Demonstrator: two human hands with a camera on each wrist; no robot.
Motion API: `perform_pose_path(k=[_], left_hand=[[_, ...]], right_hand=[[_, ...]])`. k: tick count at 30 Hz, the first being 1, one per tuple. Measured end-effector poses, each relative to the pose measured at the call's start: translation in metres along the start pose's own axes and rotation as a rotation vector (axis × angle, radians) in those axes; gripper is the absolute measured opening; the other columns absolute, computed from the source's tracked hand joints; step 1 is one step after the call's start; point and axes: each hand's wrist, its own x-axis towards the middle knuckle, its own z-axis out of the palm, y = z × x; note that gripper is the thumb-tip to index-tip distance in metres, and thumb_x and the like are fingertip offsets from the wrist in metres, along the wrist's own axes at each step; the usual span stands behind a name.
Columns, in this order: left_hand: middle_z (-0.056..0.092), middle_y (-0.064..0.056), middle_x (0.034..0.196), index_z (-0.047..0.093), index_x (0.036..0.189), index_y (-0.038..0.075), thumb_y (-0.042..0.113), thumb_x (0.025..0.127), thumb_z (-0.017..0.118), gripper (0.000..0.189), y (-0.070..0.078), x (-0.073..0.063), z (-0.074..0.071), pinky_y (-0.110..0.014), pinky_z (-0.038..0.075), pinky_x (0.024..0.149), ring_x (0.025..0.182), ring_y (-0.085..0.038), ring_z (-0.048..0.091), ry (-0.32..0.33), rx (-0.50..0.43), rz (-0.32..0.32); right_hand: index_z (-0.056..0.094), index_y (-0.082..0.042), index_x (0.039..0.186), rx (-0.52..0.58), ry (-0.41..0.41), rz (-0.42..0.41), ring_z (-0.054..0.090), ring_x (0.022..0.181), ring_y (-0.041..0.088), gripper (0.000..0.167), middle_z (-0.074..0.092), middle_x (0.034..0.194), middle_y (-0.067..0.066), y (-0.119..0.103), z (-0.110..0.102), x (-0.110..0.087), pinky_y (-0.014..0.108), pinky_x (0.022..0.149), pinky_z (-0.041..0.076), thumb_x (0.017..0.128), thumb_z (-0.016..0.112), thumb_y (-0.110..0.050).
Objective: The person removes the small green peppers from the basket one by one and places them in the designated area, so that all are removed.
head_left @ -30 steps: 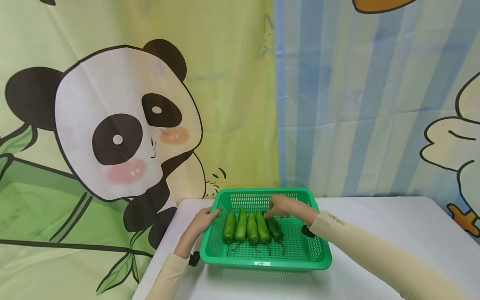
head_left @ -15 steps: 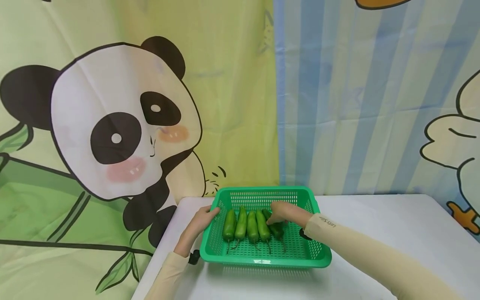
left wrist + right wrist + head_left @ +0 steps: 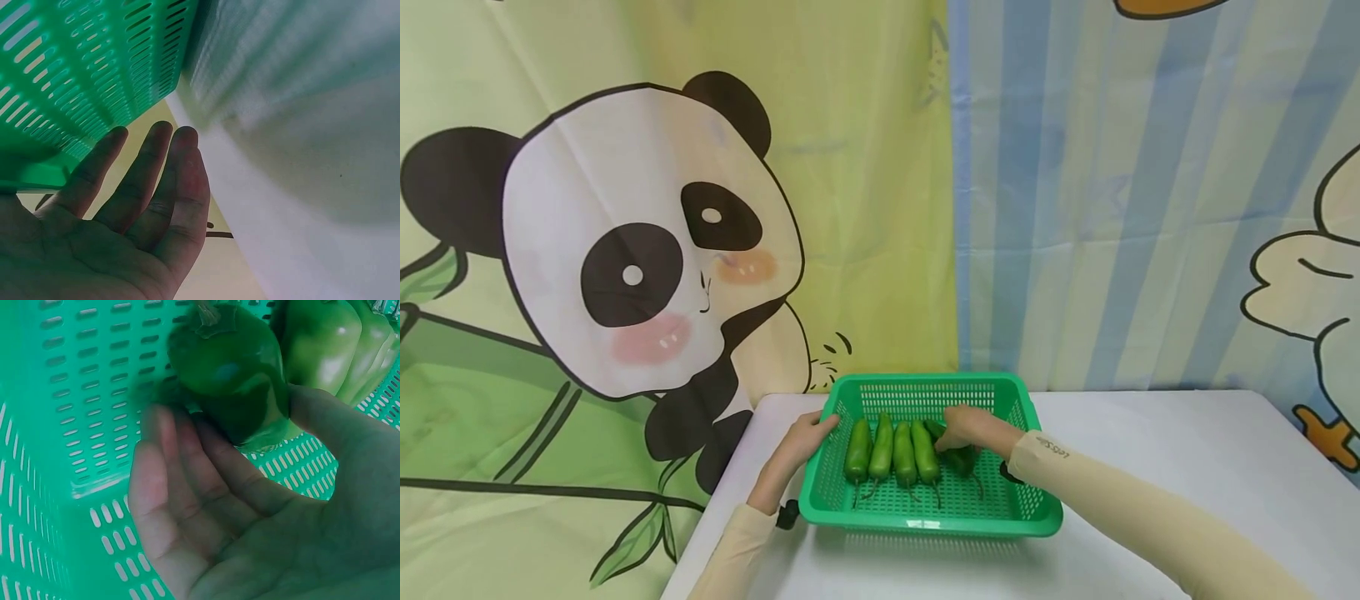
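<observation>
The dark green pepper point(image 3: 228, 375) is pinched between the thumb and fingers point(image 3: 187, 456) of the right hand point(image 3: 973, 425), low inside the green basket point(image 3: 820, 492). Beside the thumb, four lighter peppers point(image 3: 891, 454) are lined up, touching. The basket's near-left rim is steadied by the left hand point(image 3: 801, 442), its fingers point(image 3: 153, 169) straight. A loose pinch could let the pepper slip and knock the row askew; the light basket could also slide on the worktop point(image 3: 1150, 450).

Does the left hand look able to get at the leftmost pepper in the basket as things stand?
Probably yes: the left hand rests on the basket rim beside the leftmost pepper, nothing between.
</observation>
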Motion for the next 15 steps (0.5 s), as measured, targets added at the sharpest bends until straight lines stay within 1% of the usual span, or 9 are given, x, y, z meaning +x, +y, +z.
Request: perform_pose_path(k=[1,4,7,10,12,15], left_hand=[[0.073,-0.011,0.089,0.062,0.134,0.002,0.036,0.103,0.051,0.047,0.0,-0.0002,0.0,-0.033,0.06,0.058,0.064,-0.018,0.07,-0.001,0.002,0.0],[0.073,-0.012,0.089,0.062,0.133,0.002,0.036,0.103,0.05,0.047,-0.0004,-0.0011,-0.0003,-0.033,0.06,0.058,0.064,-0.018,0.07,-0.002,0.007,0.0],[0.073,-0.012,0.089,0.062,0.133,0.001,0.036,0.104,0.05,0.047,0.0003,-0.0018,-0.0006,-0.033,0.06,0.058,0.064,-0.018,0.071,0.007,0.002,-0.01],[0.073,-0.011,0.088,0.062,0.134,0.001,0.035,0.103,0.051,0.047,0.0006,-0.0018,-0.0004,-0.034,0.061,0.058,0.064,-0.018,0.071,0.011,-0.001,-0.012],[0.073,-0.011,0.088,0.062,0.133,0.002,0.036,0.104,0.05,0.047,0.0006,-0.0016,-0.0003,-0.034,0.06,0.058,0.064,-0.018,0.071,0.009,0.001,-0.01],[0.073,-0.01,0.087,0.063,0.132,0.003,0.037,0.103,0.05,0.046,0.0003,-0.0008,0.0001,-0.034,0.061,0.058,0.063,-0.018,0.071,0.005,0.004,-0.011]], right_hand=[[0.056,-0.005,0.135,-0.004,0.003,0.0,0.064,0.066,0.022,0.058,0.06,0.132,0.019,0.0001,0.0005,0.0003,0.035,0.057,0.057,0.091,0.073,-0.038],[0.064,-0.007,0.117,-0.015,0.011,-0.004,0.065,0.064,0.022,0.04,0.065,0.113,0.014,0.0007,0.0015,0.0015,0.034,0.054,0.055,0.092,0.072,-0.037],[0.064,-0.01,0.101,-0.023,0.023,-0.009,0.064,0.062,0.022,0.028,0.064,0.1,0.011,0.0017,0.0013,0.0014,0.033,0.051,0.052,0.092,0.071,-0.036],[0.062,-0.012,0.097,-0.025,0.034,-0.01,0.063,0.059,0.022,0.026,0.064,0.103,0.012,0.0033,0.0013,0.0012,0.032,0.05,0.051,0.092,0.071,-0.035],[0.062,-0.012,0.094,-0.028,0.034,-0.01,0.063,0.058,0.021,0.025,0.064,0.107,0.014,0.0045,0.0013,0.0007,0.032,0.05,0.051,0.092,0.071,-0.035],[0.06,-0.012,0.091,-0.042,0.033,-0.011,0.064,0.058,0.022,0.026,0.065,0.112,0.016,0.0053,0.0004,-0.0002,0.032,0.051,0.052,0.093,0.07,-0.036]])
